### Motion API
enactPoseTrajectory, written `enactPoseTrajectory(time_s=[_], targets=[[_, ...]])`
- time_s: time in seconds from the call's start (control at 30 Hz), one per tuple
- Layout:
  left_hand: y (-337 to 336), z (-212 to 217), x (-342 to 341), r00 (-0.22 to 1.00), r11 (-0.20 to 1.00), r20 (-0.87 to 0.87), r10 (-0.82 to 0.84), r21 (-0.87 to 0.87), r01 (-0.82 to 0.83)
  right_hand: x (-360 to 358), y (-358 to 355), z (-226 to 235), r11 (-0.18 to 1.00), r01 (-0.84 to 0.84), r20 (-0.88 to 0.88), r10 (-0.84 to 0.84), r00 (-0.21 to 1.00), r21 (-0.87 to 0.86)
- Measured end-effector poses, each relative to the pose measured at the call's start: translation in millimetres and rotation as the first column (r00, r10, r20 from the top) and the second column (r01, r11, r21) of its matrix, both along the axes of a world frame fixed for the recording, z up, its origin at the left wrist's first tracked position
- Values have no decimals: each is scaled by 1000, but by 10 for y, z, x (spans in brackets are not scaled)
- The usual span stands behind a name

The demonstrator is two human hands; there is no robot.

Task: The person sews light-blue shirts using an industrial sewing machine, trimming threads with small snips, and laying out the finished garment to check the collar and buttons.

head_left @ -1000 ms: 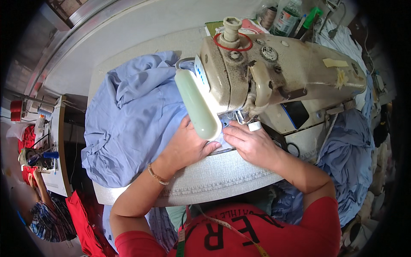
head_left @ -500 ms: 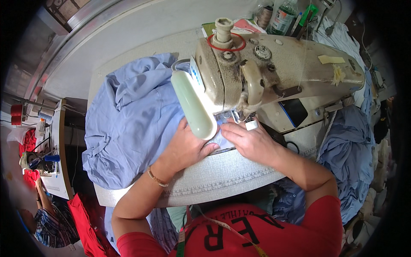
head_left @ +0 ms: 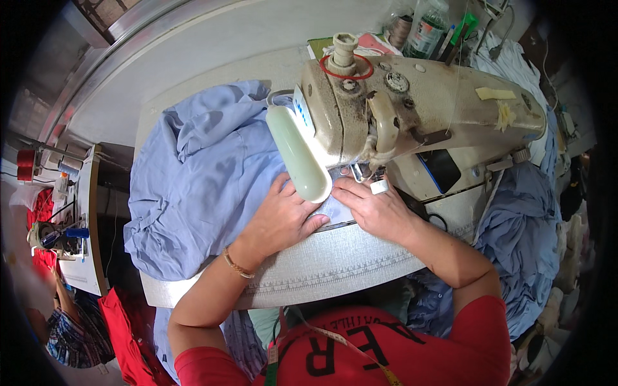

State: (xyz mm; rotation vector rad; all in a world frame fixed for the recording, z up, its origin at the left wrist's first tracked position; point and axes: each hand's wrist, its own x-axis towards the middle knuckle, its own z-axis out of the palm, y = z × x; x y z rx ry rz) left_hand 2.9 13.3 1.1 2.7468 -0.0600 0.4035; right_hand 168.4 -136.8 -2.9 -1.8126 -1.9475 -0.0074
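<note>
A light blue garment (head_left: 199, 148) lies bunched on the sewing table, its edge running under the needle area of a beige sewing machine (head_left: 425, 96). My left hand (head_left: 280, 219) rests flat on the garment with its thumb spread; the green-white lamp (head_left: 299, 154) hides some of its fingertips. Close to the presser foot (head_left: 360, 172), my right hand (head_left: 373, 209) lies with its fingers stretched over the cloth. Both hands press the cloth from above, a small gap between them. The stitching point itself is mostly hidden.
More blue garments (head_left: 518, 225) hang at the right. A dark phone (head_left: 440, 170) lies beside the machine bed. Thread spools (head_left: 400, 31) and a bottle (head_left: 426, 32) stand behind. At far left, another person (head_left: 74, 334) works at a second machine (head_left: 55, 235).
The machine and lamp appear slightly shifted right and down in the picture, as the view moved a little. My hands keep nearly the same place on the cloth.
</note>
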Motion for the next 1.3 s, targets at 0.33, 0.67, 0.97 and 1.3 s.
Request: enactPoseTrajectory(time_s=[0.33,0.67,0.97,1.3], targets=[[94,-43,73,996,999,86,40,-2,-40,-14,31,16,998,66,58,-66,996,7],[194,-56,245,967,955,92,238,-202,-216,-35,26,-5,996,52,141,-62,988,74],[560,-178,579,952,942,126,279,-230,-246,-95,-399,325,995,88,49,-90,995,36],[482,-134,-55,747,782,231,623,-155,-604,22,-1031,392,900,409,-45,-419,907,-150]])
